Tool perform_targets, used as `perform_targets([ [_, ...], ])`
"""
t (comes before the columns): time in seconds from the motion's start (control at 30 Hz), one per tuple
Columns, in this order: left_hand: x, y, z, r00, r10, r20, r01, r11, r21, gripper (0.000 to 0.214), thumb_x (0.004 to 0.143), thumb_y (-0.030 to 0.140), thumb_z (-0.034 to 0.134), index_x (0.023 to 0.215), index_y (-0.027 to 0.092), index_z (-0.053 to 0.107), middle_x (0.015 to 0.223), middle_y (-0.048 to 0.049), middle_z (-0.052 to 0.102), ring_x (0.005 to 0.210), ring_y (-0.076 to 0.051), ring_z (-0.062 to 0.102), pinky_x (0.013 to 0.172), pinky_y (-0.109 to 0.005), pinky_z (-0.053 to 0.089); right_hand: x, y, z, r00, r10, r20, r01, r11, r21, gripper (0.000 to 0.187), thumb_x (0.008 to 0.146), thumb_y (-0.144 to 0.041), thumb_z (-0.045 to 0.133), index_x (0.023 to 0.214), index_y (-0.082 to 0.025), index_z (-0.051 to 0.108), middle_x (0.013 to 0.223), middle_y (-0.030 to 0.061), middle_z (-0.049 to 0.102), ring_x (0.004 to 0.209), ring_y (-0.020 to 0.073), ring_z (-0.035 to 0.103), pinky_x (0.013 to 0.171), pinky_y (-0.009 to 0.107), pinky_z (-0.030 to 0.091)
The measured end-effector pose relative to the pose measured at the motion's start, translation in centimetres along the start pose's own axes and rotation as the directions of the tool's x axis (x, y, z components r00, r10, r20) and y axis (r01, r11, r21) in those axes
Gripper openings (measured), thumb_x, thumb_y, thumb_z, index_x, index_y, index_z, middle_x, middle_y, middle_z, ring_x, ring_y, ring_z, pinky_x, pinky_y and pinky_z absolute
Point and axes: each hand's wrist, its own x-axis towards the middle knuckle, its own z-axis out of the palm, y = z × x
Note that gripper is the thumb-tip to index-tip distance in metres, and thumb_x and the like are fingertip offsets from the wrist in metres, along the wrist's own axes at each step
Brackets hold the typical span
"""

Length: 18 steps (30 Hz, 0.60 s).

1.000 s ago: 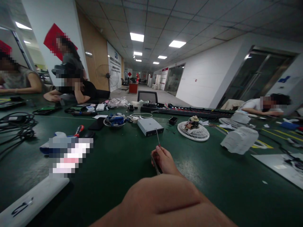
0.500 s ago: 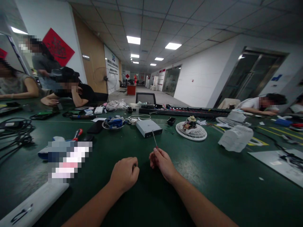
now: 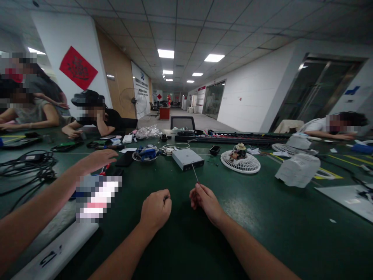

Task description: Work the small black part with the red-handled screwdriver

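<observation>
My right hand (image 3: 205, 202) pinches a thin screwdriver (image 3: 194, 172) by its lower end, with the slim metal shaft pointing up and away over the green mat. My left hand (image 3: 155, 210) is a closed fist resting just above the mat, a short way left of the right hand. A tiny dark spot shows at its fingers, too small to identify. Neither hand touches the grey metal box (image 3: 188, 159), which sits just beyond the screwdriver tip. A co-worker's arm reaches in from the left, and that person's hand (image 3: 99, 160) hovers over the blurred item (image 3: 97, 198).
A white fan guard (image 3: 240, 163) holding small parts and a white plastic housing (image 3: 297, 170) stand to the right. A metal bowl (image 3: 145, 154) of blue items, a long black power strip (image 3: 233, 138) and coiled black cables (image 3: 29, 167) lie farther out. Several seated people lean on the table.
The co-worker's arm has entered from the left. My hands have dropped from the close raised position and now sit apart, low in view, with the screwdriver still in my right hand.
</observation>
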Motion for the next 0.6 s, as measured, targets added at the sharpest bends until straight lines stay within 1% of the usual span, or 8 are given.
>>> perform_targets([
  [0.23,0.7,-0.6,-0.4,0.999,-0.037,-0.030,0.039,0.998,0.049,0.025,0.086,0.018,0.038,0.068,0.020,0.056,0.063,0.0004,0.057,0.061,-0.016,0.056,0.057,-0.027,0.031,-0.1,0.0,0.0,0.998,-0.010,0.057,0.017,0.993,-0.121,0.050,0.086,-0.063,0.049,0.077,-0.016,0.059,0.062,-0.0002,0.058,0.053,0.0122,0.056,0.051,0.025,0.043],
  [0.33,0.8,-0.7,-0.8,0.999,-0.038,-0.033,0.040,0.998,0.056,0.024,0.086,0.018,0.039,0.069,0.020,0.056,0.064,0.0001,0.058,0.061,-0.016,0.056,0.057,-0.027,0.031,-0.5,-0.3,0.2,0.997,-0.017,0.071,0.028,0.985,-0.168,0.052,0.086,-0.067,0.044,0.076,-0.017,0.057,0.066,0.0006,0.058,0.051,0.0122,0.055,0.047,0.024,0.039],
  [0.4,0.9,-0.8,-1.0,0.999,-0.033,-0.026,0.034,0.998,0.052,0.022,0.086,0.019,0.040,0.070,0.020,0.055,0.065,-0.0002,0.059,0.061,-0.016,0.056,0.056,-0.027,0.031,-0.7,-0.6,0.1,0.996,-0.056,0.069,0.070,0.972,-0.226,0.053,0.090,-0.065,0.037,0.073,-0.018,0.054,0.068,0.0011,0.059,0.051,0.0118,0.053,0.046,0.025,0.037],
  [0.47,0.9,-0.9,-1.1,0.999,-0.042,-0.015,0.043,0.998,0.051,0.019,0.087,0.023,0.043,0.072,0.020,0.055,0.068,-0.0008,0.060,0.062,-0.017,0.056,0.056,-0.027,0.032,-1.0,-0.8,0.0,0.989,-0.132,0.071,0.148,0.924,-0.351,0.051,0.093,-0.060,0.034,0.071,-0.019,0.055,0.066,0.0007,0.058,0.051,0.0117,0.051,0.049,0.025,0.036],
  [0.5,1.0,-1.0,-1.1,0.999,-0.048,-0.005,0.048,0.998,0.049,0.016,0.087,0.027,0.046,0.074,0.020,0.055,0.070,-0.0011,0.060,0.064,-0.017,0.057,0.057,-0.027,0.033,-1.1,-1.0,-0.2,0.982,-0.172,0.078,0.189,0.883,-0.430,0.048,0.094,-0.056,0.036,0.072,-0.019,0.057,0.064,0.0002,0.057,0.052,0.0121,0.050,0.051,0.026,0.037],
  [0.57,1.1,-1.1,-1.0,0.999,-0.050,0.016,0.049,0.998,0.050,0.011,0.084,0.030,0.053,0.080,0.020,0.054,0.075,-0.0017,0.061,0.068,-0.018,0.058,0.059,-0.027,0.036,-1.1,-1.4,-0.4,0.967,-0.236,0.099,0.251,0.788,-0.562,0.039,0.094,-0.050,0.044,0.079,-0.020,0.064,0.063,0.0002,0.059,0.056,0.0141,0.052,0.055,0.027,0.038],
  [0.6,1.1,-1.2,-0.9,0.999,-0.048,0.023,0.047,0.998,0.050,0.009,0.082,0.029,0.055,0.082,0.020,0.054,0.079,-0.0021,0.061,0.070,-0.018,0.058,0.060,-0.027,0.037,-1.2,-1.6,-0.5,0.960,-0.259,0.108,0.270,0.751,-0.602,0.033,0.092,-0.047,0.048,0.085,-0.021,0.067,0.068,0.0011,0.062,0.060,0.0156,0.055,0.058,0.028,0.040],
])
